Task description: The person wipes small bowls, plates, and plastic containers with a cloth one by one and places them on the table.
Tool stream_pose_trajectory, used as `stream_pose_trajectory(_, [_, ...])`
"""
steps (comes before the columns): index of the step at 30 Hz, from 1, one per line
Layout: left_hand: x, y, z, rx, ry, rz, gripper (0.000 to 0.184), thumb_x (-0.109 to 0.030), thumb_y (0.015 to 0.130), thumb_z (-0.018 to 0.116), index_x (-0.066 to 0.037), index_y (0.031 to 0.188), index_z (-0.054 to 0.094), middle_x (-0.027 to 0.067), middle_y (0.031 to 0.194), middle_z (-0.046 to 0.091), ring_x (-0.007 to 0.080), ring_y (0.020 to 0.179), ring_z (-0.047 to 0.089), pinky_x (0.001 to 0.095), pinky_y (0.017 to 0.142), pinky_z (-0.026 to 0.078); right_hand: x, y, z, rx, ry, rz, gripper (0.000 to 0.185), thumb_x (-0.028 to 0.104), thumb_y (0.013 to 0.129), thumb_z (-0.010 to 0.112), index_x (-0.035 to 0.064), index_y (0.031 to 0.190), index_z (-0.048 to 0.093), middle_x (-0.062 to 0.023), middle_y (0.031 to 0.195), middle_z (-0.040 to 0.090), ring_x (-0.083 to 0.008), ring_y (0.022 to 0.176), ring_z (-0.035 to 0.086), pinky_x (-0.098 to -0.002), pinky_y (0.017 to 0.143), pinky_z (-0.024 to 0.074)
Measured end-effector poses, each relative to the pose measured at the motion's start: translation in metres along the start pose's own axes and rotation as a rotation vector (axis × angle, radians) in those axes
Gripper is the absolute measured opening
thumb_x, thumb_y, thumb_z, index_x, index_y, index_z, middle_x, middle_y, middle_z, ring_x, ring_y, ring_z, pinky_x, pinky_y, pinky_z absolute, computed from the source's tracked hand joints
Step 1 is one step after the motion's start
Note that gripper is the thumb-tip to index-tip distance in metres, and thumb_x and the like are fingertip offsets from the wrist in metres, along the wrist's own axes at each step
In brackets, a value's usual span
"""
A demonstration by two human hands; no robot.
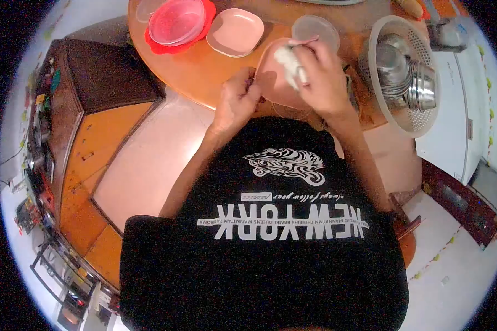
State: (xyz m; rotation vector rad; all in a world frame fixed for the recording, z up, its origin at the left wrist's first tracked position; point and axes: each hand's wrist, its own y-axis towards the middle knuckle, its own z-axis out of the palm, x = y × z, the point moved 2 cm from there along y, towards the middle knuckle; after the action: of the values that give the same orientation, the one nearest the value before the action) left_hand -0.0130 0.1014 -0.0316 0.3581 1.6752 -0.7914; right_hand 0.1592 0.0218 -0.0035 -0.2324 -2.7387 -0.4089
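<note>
My left hand [238, 98] grips the left edge of a pink plate [276, 83], which is tilted over the near edge of the wooden table. In my right hand [321, 77] is a bunched white cloth [288, 65], pressed against the plate's inner face. A second pink plate [235, 33] lies on the table, up and to the left of the held one. A clear round lid or dish [316, 34] sits just beyond my right hand, partly hidden by it.
Pink bowls [176, 21] rest on a red plate [209, 22] at the table's left. On the right stands a white perforated basket [380, 105] with steel bowls [422, 88]. The orange wooden table [193, 74] has a curved edge. A brown chair [411, 212] stands lower right.
</note>
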Motion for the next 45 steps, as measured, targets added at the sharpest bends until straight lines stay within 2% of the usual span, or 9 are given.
stream_pose_trajectory(4, [0.014,0.005,0.007,-0.063,0.167,0.226,0.023,-0.013,0.089,0.052,0.005,0.101,0.058,0.0114,0.069,0.061,0.0153,0.063,0.059,0.0316,0.058,0.048,0.012,0.000,0.016,0.084,0.046,-0.098,0.049,0.004,0.069,0.068,0.0075,0.117,0.056,-0.0130,0.114,0.050,-0.0342,0.107,0.049,-0.0429,0.090,0.0420])
stream_pose_trajectory(7, [0.012,0.006,-0.007,-0.061,0.099,0.054,0.023,-0.011,0.088,0.051,0.005,0.104,0.058,0.0141,0.070,0.061,0.0181,0.065,0.061,0.0339,0.061,0.049,0.021,0.000,0.019,0.169,0.194,-0.274,0.044,0.003,0.069,0.066,0.0077,0.112,0.059,-0.0117,0.115,0.053,-0.0326,0.111,0.050,-0.0420,0.093,0.0412])
stream_pose_trajectory(16, [0.020,0.003,-0.048,-0.238,0.209,0.109,0.023,-0.011,0.091,0.049,0.003,0.106,0.058,0.0068,0.070,0.060,0.0106,0.061,0.055,0.0278,0.055,0.047,-0.011,-0.025,-0.038,0.445,0.607,-0.138,0.043,0.006,0.073,0.065,-0.0012,0.114,0.058,-0.0148,0.106,0.061,-0.0257,0.097,0.060,-0.0343,0.087,0.0470])
stream_pose_trajectory(18, [0.017,0.002,-0.051,-0.210,-0.018,0.021,0.020,-0.011,0.092,0.048,0.002,0.103,0.059,0.0018,0.072,0.059,0.0072,0.058,0.051,0.0237,0.051,0.043,-0.027,-0.040,-0.045,0.017,0.980,0.483,0.036,0.010,0.077,0.067,0.0024,0.111,0.061,-0.0110,0.104,0.064,-0.0217,0.093,0.063,-0.0353,0.084,0.0499])
stream_pose_trajectory(24, [0.007,0.003,0.006,0.055,0.079,0.173,0.016,-0.017,0.092,0.055,-0.001,0.095,0.058,0.0040,0.070,0.055,0.0133,0.061,0.053,0.0304,0.055,0.046,0.008,-0.022,-0.030,-0.415,1.320,0.784,0.038,0.016,0.081,0.070,0.0020,0.115,0.059,-0.0076,0.105,0.065,-0.0178,0.094,0.062,-0.0323,0.084,0.0491])
stream_pose_trajectory(29, [-0.009,-0.007,0.027,0.304,-0.130,0.205,0.020,-0.017,0.097,0.051,-0.003,0.109,0.057,0.0000,0.080,0.060,0.0144,0.071,0.058,0.0302,0.065,0.050,-0.007,-0.020,0.003,-0.099,1.214,0.395,0.045,0.034,0.096,0.045,-0.0003,0.124,0.051,-0.0132,0.119,0.058,-0.0204,0.106,0.057,-0.0329,0.094,0.0428])
stream_pose_trajectory(33, [-0.010,-0.003,0.012,0.256,-0.653,0.055,0.016,-0.016,0.096,0.053,-0.003,0.105,0.054,-0.0005,0.079,0.059,0.0052,0.058,0.049,0.0192,0.049,0.037,0.033,-0.011,0.001,0.138,1.352,0.589,0.032,0.016,0.091,0.058,0.0013,0.120,0.056,-0.0116,0.115,0.062,-0.0207,0.105,0.058,-0.0364,0.094,0.0461])
stream_pose_trajectory(38, [-0.013,0.004,-0.005,-0.081,-0.540,0.074,0.016,-0.021,0.094,0.056,-0.006,0.092,0.056,-0.0014,0.067,0.056,0.0053,0.049,0.043,0.0194,0.045,0.033,0.034,-0.016,0.014,0.567,1.029,0.492,0.031,0.011,0.087,0.063,0.0005,0.115,0.059,-0.0042,0.101,0.064,-0.0099,0.091,0.057,-0.0266,0.080,0.0465])
stream_pose_trajectory(45, [0.037,0.009,-0.037,-0.100,-0.267,-0.041,0.015,-0.020,0.092,0.058,-0.007,0.086,0.056,-0.0021,0.062,0.051,0.0054,0.047,0.041,0.0210,0.042,0.030,0.018,-0.019,-0.055,0.317,1.328,0.575,0.040,0.014,0.082,0.067,-0.0018,0.118,0.058,-0.0083,0.104,0.066,-0.0167,0.091,0.063,-0.0300,0.083,0.0500])
